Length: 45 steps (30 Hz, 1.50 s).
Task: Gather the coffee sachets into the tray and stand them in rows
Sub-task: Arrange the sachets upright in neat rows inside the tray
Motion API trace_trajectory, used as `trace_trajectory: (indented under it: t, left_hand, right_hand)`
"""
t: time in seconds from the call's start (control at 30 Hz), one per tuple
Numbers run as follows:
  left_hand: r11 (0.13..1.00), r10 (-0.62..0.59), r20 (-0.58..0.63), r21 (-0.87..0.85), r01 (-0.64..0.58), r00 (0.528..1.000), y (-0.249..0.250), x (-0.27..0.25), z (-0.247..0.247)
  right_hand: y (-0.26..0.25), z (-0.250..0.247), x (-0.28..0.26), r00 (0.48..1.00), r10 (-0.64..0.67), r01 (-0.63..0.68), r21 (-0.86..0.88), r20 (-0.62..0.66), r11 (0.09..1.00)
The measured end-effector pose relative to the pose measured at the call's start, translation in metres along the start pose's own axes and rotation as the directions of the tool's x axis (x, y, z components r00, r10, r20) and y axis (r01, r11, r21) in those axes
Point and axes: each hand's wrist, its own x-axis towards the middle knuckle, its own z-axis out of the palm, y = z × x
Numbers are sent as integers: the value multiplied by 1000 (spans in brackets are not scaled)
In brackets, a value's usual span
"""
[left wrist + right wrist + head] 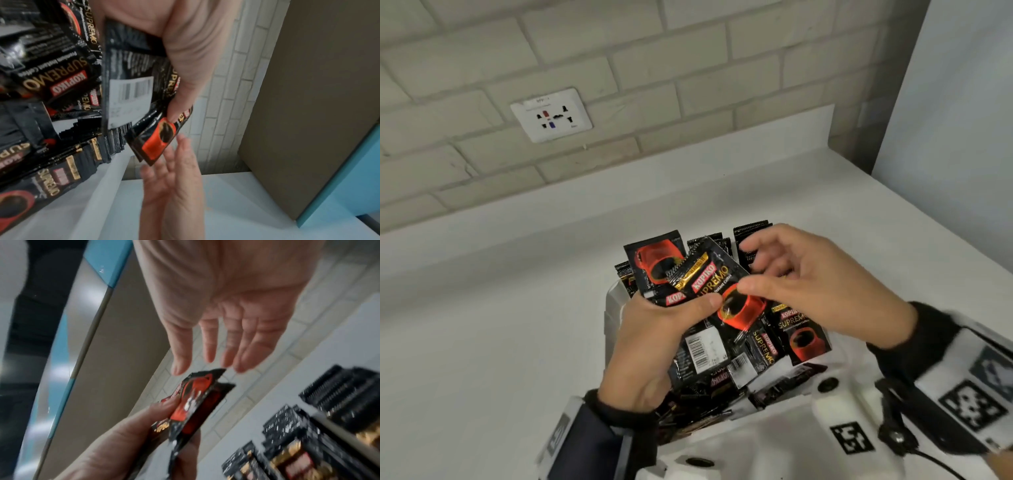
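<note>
My left hand [671, 329] grips a fanned bunch of black and red Kopiko coffee sachets [709, 277] above the white tray [611, 301]. The left wrist view shows the thumb of that hand [185, 48] pressed over the bunch [127, 91]. My right hand [808, 284] hovers beside it with straight, spread fingers and holds nothing. The thumb tip is at the front sachet's face, and I cannot tell whether it touches. In the right wrist view the fingertips [207, 356] sit just above the held sachets [195, 402]. Rows of sachets [751, 233] stand at the tray's far end. Loose ones [804, 335] lie in a heap nearer me.
The tray sits on a white counter [482, 325] against a pale brick wall with a socket plate [551, 114]. A brown panel with a blue edge [308, 97] rises at the counter's right end. Cameras are strapped on both wrists.
</note>
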Motion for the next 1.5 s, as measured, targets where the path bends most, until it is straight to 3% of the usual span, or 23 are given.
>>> trace_trajectory:
  t: [0.07, 0.23, 0.33, 0.47, 0.6, 0.8, 0.9, 1.13, 1.33, 1.5]
  left_hand:
    - [1000, -10, 43, -4, 10, 999, 2, -1, 2]
    - [1000, 10, 66, -13, -9, 998, -1, -3, 1]
    - [998, 47, 41, 39, -49, 998, -3, -5, -2]
    - [970, 119, 47, 209, -126, 992, 3, -5, -13]
    - [902, 176, 67, 387, -189, 982, 16, -4, -23]
    - [904, 253, 3, 355, -238, 968, 26, 3, -43]
    - [906, 285, -62, 342, -248, 957, 26, 7, -53]
    - [851, 376, -107, 432, -298, 920, 29, 24, -75]
    - [908, 354, -251, 323, -267, 901, 26, 34, -114]
    - [956, 277, -303, 182, -230, 912, 17, 30, -133]
  right_hand:
    - [1, 6, 2, 991, 56, -67, 86, 123, 994]
    - [9, 17, -2, 992, 106, -121, 257, 69, 959]
    - [11, 24, -5, 987, 136, -153, 271, 80, 950]
    - [-3, 17, -4, 996, 25, -27, 26, 88, 999]
    - [-31, 9, 16, 975, -79, 135, -271, 207, 953]
    - [-55, 12, 48, 929, -88, 220, -344, 360, 913]
    - [-64, 24, 63, 898, -83, 295, -451, 432, 842]
    - [-81, 58, 95, 870, -167, 435, -565, 463, 701]
    - [-68, 77, 125, 898, -25, 362, -707, 439, 608]
    - [-42, 99, 140, 884, 95, 334, -760, 458, 558]
